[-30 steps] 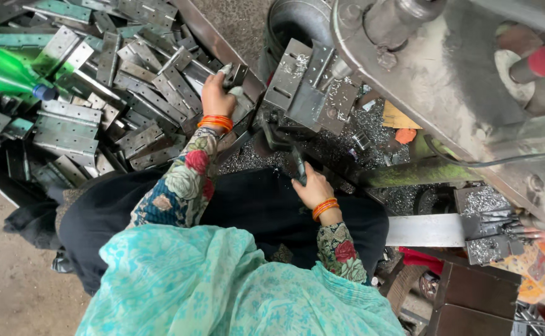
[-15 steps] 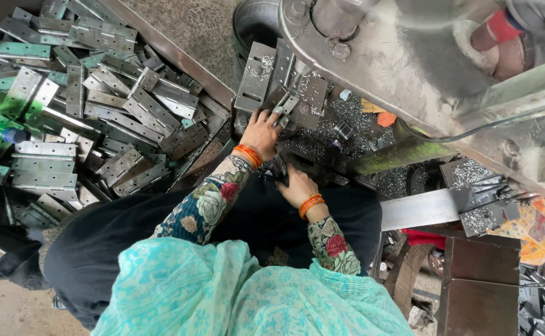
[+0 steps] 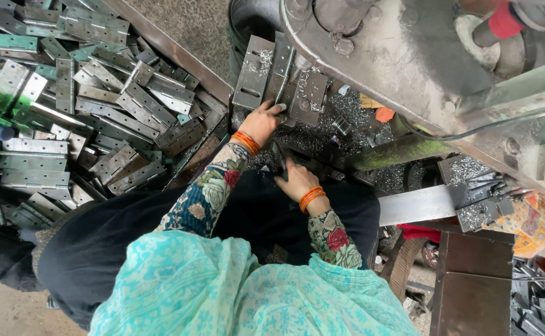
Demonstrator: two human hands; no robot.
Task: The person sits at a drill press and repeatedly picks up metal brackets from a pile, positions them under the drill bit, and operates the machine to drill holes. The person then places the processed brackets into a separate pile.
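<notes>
Left hand [image 3: 261,122] is out on the flat steel hinge plates [image 3: 266,74] leaning against the machine body [image 3: 403,68], fingertips pressed on the edge of one plate — touching it, and I can't tell whether it is actually pinched. Right hand [image 3: 297,180] is lower, close to the lap, curled around a small dark metal piece [image 3: 279,155]; looks grasped, though the piece is mostly hidden by the fingers.

Both hands sit over a bed of metal swarf [image 3: 341,112] at the machine's foot. A large pile of hinge blanks [image 3: 98,106] lies well to the left, inside a steel tray edge [image 3: 173,50].

My read on handling: the plates are stiff, fairly heavy for their thickness, likely oily and sharp at stamped edges and slots. I'd take one by its long edges near the middle, thumb opposite fingers, clear of the slots. Loose chips underneath will make any plate slide.
</notes>
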